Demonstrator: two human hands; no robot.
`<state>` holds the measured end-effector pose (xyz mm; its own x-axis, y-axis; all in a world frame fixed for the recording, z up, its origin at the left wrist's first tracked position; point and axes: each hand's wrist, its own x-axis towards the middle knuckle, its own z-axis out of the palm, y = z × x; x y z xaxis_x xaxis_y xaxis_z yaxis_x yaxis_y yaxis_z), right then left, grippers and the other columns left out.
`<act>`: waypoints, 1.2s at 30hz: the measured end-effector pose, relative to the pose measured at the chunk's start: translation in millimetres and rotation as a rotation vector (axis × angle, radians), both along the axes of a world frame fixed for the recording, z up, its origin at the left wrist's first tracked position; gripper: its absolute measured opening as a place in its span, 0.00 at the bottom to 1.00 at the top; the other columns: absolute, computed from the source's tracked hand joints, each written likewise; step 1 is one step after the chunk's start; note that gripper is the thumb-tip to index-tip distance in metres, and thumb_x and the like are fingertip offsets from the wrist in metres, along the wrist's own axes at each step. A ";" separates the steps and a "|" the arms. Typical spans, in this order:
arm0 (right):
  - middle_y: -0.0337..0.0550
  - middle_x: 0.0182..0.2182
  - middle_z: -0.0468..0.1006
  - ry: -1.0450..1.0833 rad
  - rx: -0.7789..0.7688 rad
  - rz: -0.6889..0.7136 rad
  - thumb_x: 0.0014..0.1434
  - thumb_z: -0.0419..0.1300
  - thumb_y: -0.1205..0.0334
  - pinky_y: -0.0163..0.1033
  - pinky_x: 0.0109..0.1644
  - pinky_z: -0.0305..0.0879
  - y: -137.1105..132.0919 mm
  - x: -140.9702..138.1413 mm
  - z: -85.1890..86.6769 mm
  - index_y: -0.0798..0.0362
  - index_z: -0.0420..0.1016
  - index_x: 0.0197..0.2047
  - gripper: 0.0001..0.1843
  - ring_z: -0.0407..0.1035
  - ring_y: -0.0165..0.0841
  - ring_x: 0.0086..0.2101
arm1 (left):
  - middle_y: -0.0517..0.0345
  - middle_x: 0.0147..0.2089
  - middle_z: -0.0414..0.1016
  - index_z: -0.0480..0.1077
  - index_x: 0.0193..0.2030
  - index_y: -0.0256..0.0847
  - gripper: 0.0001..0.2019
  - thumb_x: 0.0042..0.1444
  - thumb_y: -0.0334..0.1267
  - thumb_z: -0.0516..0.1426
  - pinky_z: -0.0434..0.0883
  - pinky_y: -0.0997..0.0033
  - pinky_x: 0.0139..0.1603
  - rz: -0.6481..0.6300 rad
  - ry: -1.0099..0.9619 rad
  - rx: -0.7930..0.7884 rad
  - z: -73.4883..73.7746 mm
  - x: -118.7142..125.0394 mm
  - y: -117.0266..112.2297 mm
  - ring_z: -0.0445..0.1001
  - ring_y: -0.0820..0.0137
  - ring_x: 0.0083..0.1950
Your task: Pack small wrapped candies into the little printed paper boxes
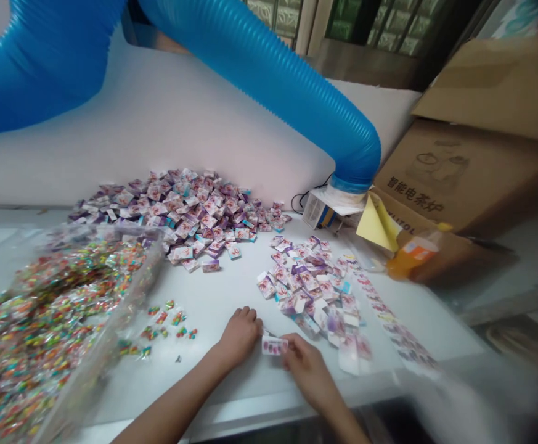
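Observation:
My left hand (241, 332) and my right hand (306, 364) meet near the front edge of the white table (213, 296). Both pinch one small white and purple packet (273, 346) held between them. Just right of my hands lies a loose spread of the same packets (312, 280). A larger heap of packets (190, 213) sits farther back. A few small colourful candies (167, 324) lie scattered left of my left hand.
A clear plastic bag full of colourful candies (42, 320) fills the left side. A blue ribbed hose (278, 80) arches overhead down to the table. Cardboard boxes (472, 160) stand at the right. A strip of stickers (389, 320) runs along the right.

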<state>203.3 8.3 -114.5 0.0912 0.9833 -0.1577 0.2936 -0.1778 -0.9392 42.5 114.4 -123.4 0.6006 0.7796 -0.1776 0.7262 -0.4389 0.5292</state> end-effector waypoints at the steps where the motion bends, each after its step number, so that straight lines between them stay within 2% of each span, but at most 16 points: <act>1: 0.38 0.23 0.69 0.004 -0.002 -0.014 0.60 0.51 0.50 0.33 0.30 0.60 -0.2 1.0 0.3 0.56 0.71 0.39 0.17 0.64 0.32 0.27 | 0.45 0.42 0.73 0.68 0.39 0.38 0.06 0.55 0.30 0.51 0.62 0.55 0.53 0.008 -0.061 -0.039 1.6 -3.4 -0.3 0.69 0.56 0.50; 5: 0.38 0.22 0.67 0.094 0.001 -0.139 0.57 0.53 0.45 0.34 0.29 0.62 2.7 3.8 -1.1 0.56 0.71 0.39 0.21 0.64 0.32 0.25 | 0.55 0.36 0.73 0.59 0.50 0.40 0.13 0.61 0.43 0.47 0.68 0.66 0.42 0.067 -0.344 -0.249 8.3 -15.8 -9.4 0.73 0.66 0.39; 9: 0.38 0.21 0.68 0.173 -0.005 -0.135 0.55 0.55 0.42 0.35 0.27 0.62 9.4 -6.9 -4.2 0.55 0.70 0.36 0.22 0.65 0.32 0.24 | 0.55 0.37 0.70 0.57 0.50 0.39 0.21 0.63 0.52 0.38 0.69 0.73 0.34 0.146 -0.569 -0.426 10.9 -15.6 -32.8 0.72 0.70 0.37; 12: 0.39 0.23 0.70 0.176 -0.006 -0.054 0.56 0.55 0.43 0.34 0.28 0.63 11.5 -18.6 -3.0 0.55 0.70 0.37 0.21 0.67 0.32 0.25 | 0.59 0.34 0.66 0.59 0.45 0.39 0.21 0.59 0.56 0.46 0.67 0.74 0.30 0.228 -0.700 -0.514 10.8 -13.0 -49.6 0.67 0.73 0.32; 14: 0.39 0.23 0.71 0.135 0.005 -0.021 0.57 0.55 0.43 0.34 0.28 0.63 11.6 -22.2 0.7 0.55 0.70 0.37 0.21 0.67 0.32 0.25 | 0.62 0.33 0.63 0.59 0.43 0.40 0.20 0.56 0.54 0.52 0.65 0.75 0.31 0.313 -0.766 -0.535 9.8 -15.8 -56.2 0.65 0.74 0.31; 17: 0.40 0.24 0.73 0.082 0.013 -0.057 0.56 0.54 0.40 0.34 0.27 0.62 13.0 -21.3 11.1 0.54 0.70 0.38 0.24 0.67 0.31 0.24 | 0.64 0.31 0.61 0.59 0.40 0.41 0.14 0.56 0.50 0.51 0.65 0.72 0.36 0.453 -0.690 -0.383 7.4 -27.6 -59.7 0.64 0.72 0.33; 20: 0.41 0.27 0.74 0.088 0.042 -0.074 0.57 0.54 0.40 0.35 0.31 0.66 17.8 -23.7 24.7 0.55 0.70 0.41 0.25 0.69 0.31 0.26 | 0.64 0.31 0.62 0.59 0.37 0.42 0.06 0.53 0.39 0.49 0.65 0.70 0.39 0.486 -0.547 -0.259 6.2 -41.4 -60.0 0.65 0.69 0.35; 22: 0.42 0.29 0.75 0.081 0.080 -0.025 0.59 0.54 0.42 0.36 0.34 0.67 22.7 -31.6 32.0 0.55 0.71 0.43 0.23 0.70 0.32 0.28 | 0.64 0.31 0.64 0.59 0.37 0.43 0.07 0.49 0.35 0.50 0.65 0.70 0.38 0.503 -0.509 -0.239 7.0 -47.8 -60.7 0.66 0.69 0.34; 25: 0.43 0.31 0.75 0.042 0.110 0.066 0.61 0.52 0.47 0.36 0.35 0.67 30.4 -48.2 36.8 0.54 0.70 0.46 0.20 0.71 0.33 0.30 | 0.62 0.31 0.67 0.60 0.38 0.43 0.09 0.47 0.33 0.53 0.63 0.69 0.36 0.567 -0.400 -0.124 7.8 -53.6 -64.1 0.68 0.66 0.34; 28: 0.42 0.29 0.76 -0.138 0.138 0.151 0.63 0.49 0.53 0.35 0.35 0.64 34.4 -60.2 37.4 0.53 0.72 0.43 0.16 0.71 0.33 0.30 | 0.59 0.31 0.70 0.60 0.38 0.43 0.08 0.49 0.33 0.53 0.63 0.68 0.34 0.599 -0.236 0.067 3.3 -59.0 -69.9 0.70 0.63 0.34; 30: 0.42 0.30 0.77 -0.308 0.177 0.248 0.63 0.48 0.57 0.35 0.36 0.62 34.4 -63.4 38.8 0.53 0.73 0.40 0.14 0.70 0.34 0.32 | 0.55 0.34 0.71 0.61 0.39 0.42 0.08 0.50 0.32 0.52 0.65 0.66 0.36 0.578 -0.195 0.167 -3.5 -62.9 -73.8 0.71 0.62 0.37; 33: 0.43 0.33 0.78 -0.539 0.217 0.394 0.63 0.48 0.62 0.35 0.38 0.58 33.7 -64.8 43.7 0.52 0.74 0.38 0.13 0.70 0.34 0.34 | 0.50 0.40 0.72 0.63 0.43 0.40 0.13 0.50 0.27 0.50 0.68 0.61 0.44 0.524 -0.213 0.233 -16.1 -67.3 -78.8 0.71 0.60 0.43; 36: 0.43 0.30 0.78 -0.722 0.169 0.437 0.62 0.51 0.63 0.36 0.35 0.54 36.1 -69.3 46.8 0.52 0.72 0.41 0.10 0.70 0.35 0.32 | 0.45 0.46 0.73 0.62 0.50 0.38 0.19 0.50 0.26 0.49 0.67 0.55 0.52 0.489 -0.250 0.262 -27.5 -68.4 -83.5 0.70 0.58 0.50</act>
<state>133.9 44.4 -67.7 -0.2796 0.9585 -0.0551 0.8389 0.2160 -0.4996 -25.9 30.9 -150.9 0.1605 0.9743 0.1579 0.7444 -0.2246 0.6288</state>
